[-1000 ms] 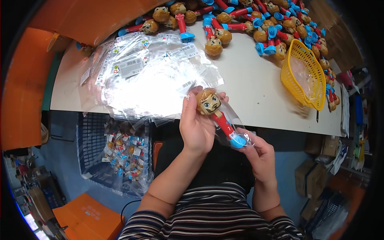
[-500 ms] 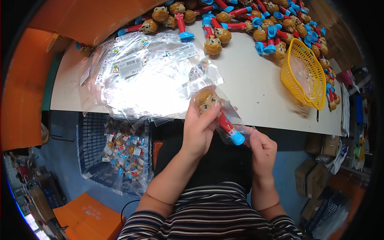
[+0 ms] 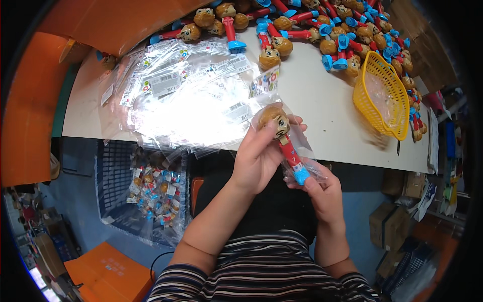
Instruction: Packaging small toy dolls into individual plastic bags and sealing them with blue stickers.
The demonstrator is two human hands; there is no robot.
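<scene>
Striped top point(image 3: 274, 267) with sleeves point(image 3: 182, 276) reaching about the elbows.
Narrow white and dark stripes cross its front and sleeves, well below the left grip point(image 3: 257, 163) and right grip point(image 3: 324, 194); closer to them, black cloth point(image 3: 274, 214) covers the lap.

Shiny plastic, matt cloth

The bagged figure point(image 3: 289, 152) looks like smooth, glossy plastic; its bag point(image 3: 306, 145) is clear, crinkled film. The heaped bags point(image 3: 166, 84) gleam. The desk point(image 3: 322, 105) looks smooth, the yellow basket point(image 3: 360, 96) plastic, the striped top point(image 3: 266, 261) matt cloth, the carton point(image 3: 388, 225) dull cardboard.
</scene>
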